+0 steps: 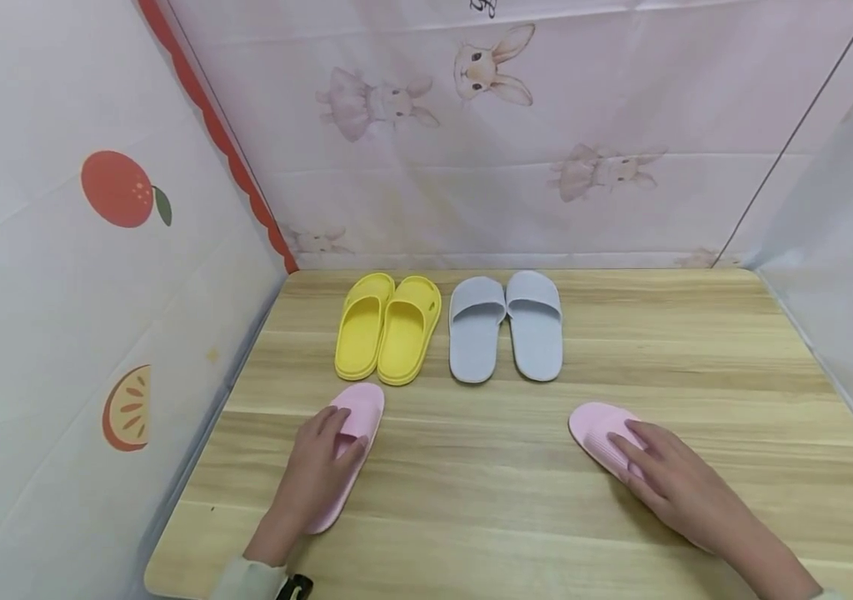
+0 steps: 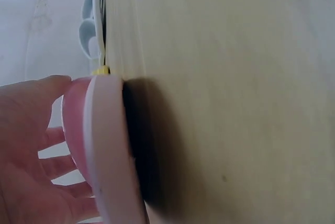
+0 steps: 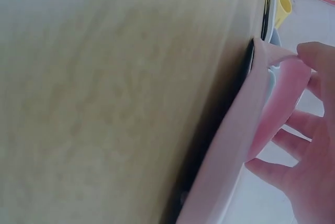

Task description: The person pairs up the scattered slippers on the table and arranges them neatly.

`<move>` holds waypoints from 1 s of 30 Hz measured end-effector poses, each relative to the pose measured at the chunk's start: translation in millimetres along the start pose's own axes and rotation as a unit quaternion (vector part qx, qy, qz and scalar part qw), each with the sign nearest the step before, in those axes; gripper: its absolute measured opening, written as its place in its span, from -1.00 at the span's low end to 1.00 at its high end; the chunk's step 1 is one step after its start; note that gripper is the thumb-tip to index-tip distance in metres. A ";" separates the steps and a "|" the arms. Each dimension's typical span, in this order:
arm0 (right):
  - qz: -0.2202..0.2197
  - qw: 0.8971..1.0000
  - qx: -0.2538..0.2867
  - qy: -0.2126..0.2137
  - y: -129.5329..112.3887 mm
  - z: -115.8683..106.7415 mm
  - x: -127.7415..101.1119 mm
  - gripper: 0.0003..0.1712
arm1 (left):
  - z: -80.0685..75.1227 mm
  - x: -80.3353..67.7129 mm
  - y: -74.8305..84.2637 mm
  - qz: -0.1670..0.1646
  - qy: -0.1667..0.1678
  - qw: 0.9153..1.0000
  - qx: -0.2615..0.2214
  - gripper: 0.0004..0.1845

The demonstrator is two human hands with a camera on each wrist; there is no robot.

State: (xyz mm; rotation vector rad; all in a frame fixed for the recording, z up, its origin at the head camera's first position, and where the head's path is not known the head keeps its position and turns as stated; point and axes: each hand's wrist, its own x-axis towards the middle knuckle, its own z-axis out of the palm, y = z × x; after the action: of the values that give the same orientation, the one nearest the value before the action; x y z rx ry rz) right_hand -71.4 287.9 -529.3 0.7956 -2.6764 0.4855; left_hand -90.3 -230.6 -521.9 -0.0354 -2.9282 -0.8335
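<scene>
At the left of the board my left hand [image 1: 312, 471] holds a pink slipper [image 1: 369, 402] by its strap. The left wrist view shows thumb and fingers on either side of the strap, and a dark shadow beside the slipper's pale sole [image 2: 111, 145]. Over on the right, my right hand [image 1: 685, 496] grips another pink slipper [image 1: 597, 423] across its ribbed strap. Its thumb and fingers spread around that strap [image 3: 285, 103] in the right wrist view. Both pink toes point away from me, the right one angled leftward; the hands partly hide the footbeds.
A pair of yellow slippers [image 1: 404, 350] stands at the back, just beyond the left pink one. Beside it is a grey pair [image 1: 535, 346]. Fabric-covered walls rise behind and at both sides of the wooden board [image 1: 471, 492].
</scene>
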 end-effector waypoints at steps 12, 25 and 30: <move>0.046 0.999 0.001 -0.005 -18.9 0.3 3.4 -0.41 | 8.1 -3.8 20.1 0.017 0.007 1.000 -0.013 -0.36; 0.069 0.997 -0.029 0.035 -38.7 13.3 5.2 -0.36 | 17.2 -11.1 40.4 0.035 0.011 0.999 -0.018 -0.40; 0.102 0.994 -0.032 0.026 -47.9 14.6 4.6 -0.36 | 21.3 -13.5 49.1 0.045 0.005 0.999 -0.015 -0.41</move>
State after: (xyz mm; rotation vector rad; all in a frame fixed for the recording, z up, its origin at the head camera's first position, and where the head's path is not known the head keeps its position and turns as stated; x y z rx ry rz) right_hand -50.5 242.1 -529.6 0.4871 -2.7219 0.4577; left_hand -76.2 -177.6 -515.5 -0.1629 -2.8817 -0.8601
